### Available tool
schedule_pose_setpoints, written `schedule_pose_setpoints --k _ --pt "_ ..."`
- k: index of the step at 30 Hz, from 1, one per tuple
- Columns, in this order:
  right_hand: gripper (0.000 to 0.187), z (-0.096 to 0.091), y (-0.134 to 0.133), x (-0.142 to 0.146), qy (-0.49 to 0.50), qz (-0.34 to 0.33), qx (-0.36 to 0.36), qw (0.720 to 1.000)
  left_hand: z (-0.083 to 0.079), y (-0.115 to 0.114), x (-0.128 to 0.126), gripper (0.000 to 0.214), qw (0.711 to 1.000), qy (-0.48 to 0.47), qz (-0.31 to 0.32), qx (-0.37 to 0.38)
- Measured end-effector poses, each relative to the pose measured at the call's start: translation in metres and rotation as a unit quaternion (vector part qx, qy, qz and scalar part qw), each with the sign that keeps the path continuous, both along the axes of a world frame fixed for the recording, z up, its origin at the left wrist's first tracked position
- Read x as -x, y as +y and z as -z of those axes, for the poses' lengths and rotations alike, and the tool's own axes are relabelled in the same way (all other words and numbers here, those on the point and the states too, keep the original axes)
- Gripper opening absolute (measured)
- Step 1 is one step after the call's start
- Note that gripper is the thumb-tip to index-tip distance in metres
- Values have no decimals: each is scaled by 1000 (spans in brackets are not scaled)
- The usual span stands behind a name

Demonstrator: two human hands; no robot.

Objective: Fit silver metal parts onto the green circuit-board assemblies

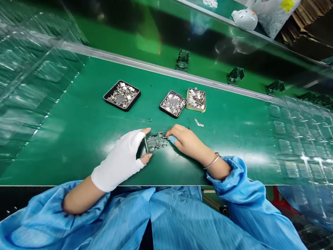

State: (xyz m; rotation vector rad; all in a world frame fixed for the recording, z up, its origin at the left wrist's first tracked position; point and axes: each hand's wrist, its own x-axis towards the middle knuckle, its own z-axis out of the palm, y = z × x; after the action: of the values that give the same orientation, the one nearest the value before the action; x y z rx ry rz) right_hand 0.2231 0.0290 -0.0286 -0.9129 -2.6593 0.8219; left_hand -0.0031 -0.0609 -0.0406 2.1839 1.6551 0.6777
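My left hand, in a white fingerless glove, grips a small dark green plastic part that rests on the green mat. My right hand is closed at the part's right edge, its fingertips pinched against the part. One right finger wears a light blue cot. What the fingertips pinch is too small to see. A bracelet sits on my right wrist. Both arms wear blue sleeves.
Three small trays of shiny metal pieces sit beyond my hands: a black one, a dark one, a pale one. More green parts ride the belt behind. Clear plastic blister trays stand at left and right.
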Motion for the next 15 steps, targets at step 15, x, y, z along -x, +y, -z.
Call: schedule_pose_setpoints --k 15 --pt "34 -18 1 -8 -49 -25 95 994 -9 -2 -1 57 1000 2 20 19"
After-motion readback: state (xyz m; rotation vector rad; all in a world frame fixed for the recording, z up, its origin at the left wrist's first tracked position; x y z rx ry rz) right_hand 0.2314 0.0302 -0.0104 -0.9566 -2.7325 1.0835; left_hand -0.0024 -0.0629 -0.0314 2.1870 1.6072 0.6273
